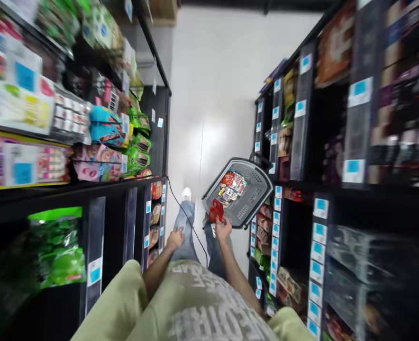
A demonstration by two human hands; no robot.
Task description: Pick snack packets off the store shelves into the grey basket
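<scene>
My right hand (223,229) pinches a small red packet (216,210) at the near left rim of a grey shopping basket (257,210). Inside the basket lies a pile of small colourful packets (232,185), mostly red, white and yellow; their labels are too blurred to read. Beside my left thigh hangs my left hand (175,238), its fingers curled in and nothing visible in them. A thin black cable (181,204) runs from the left shelf past my legs, apart from that hand as far as I can see.
Shelves rise close on both sides of a pale-floored aisle (209,94). Bagged snacks (106,125) hang on the left, above a green bag (58,248). Right-hand shelves carry boxes and packets behind blue-and-white price tags (359,92). The basket stands against the right shelf.
</scene>
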